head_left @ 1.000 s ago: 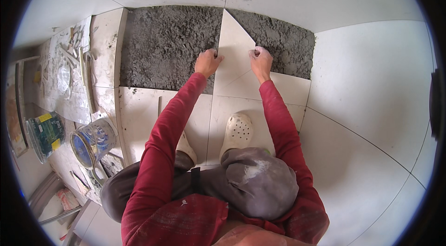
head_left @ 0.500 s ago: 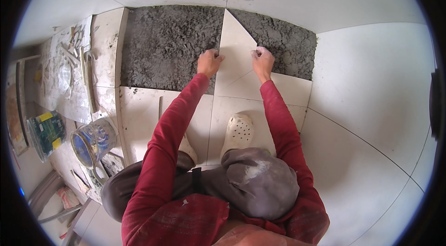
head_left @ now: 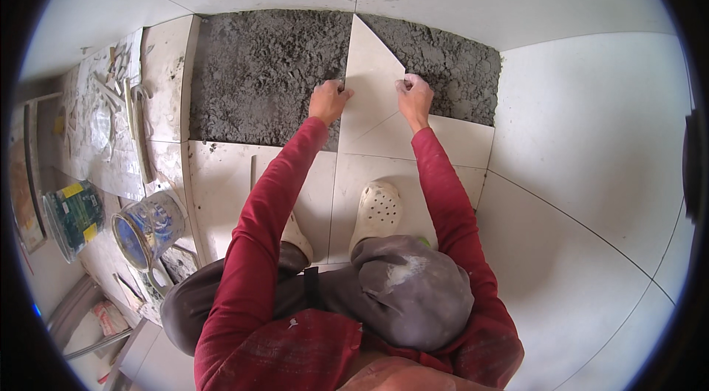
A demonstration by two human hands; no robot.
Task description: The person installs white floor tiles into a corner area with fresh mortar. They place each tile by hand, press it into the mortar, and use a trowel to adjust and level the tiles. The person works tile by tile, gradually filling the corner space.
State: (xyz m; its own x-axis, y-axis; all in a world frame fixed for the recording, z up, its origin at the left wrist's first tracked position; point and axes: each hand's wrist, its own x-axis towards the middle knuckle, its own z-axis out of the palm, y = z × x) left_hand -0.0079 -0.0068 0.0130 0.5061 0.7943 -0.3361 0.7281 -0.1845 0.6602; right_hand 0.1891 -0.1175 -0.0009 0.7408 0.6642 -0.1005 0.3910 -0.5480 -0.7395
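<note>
A pale cut tile point(head_left: 371, 79) with a slanted upper right edge lies over the grey mortar bed point(head_left: 258, 73), its pointed tip reaching the wall. My left hand point(head_left: 329, 101) pinches its left edge, fingers closed. On the opposite edge, just below the slanted cut, my right hand point(head_left: 415, 99) grips it with curled fingers. Rough mortar shows on both sides of the piece. Its lower end meets the pale floor tiles point(head_left: 450, 141), where a thin diagonal line runs.
To the left stand a paint-smeared bucket point(head_left: 151, 225) and a dark green bucket point(head_left: 74, 217). Tile offcuts and strips point(head_left: 138, 132) lie on a dusty surface beyond them. Large white tiles point(head_left: 576, 110) face the right wall. My pale clogs point(head_left: 378, 210) rest on tiles below the mortar.
The whole view has shifted very slightly. Both hands keep their hold on the cut tile, which shows no clear movement against the mortar.
</note>
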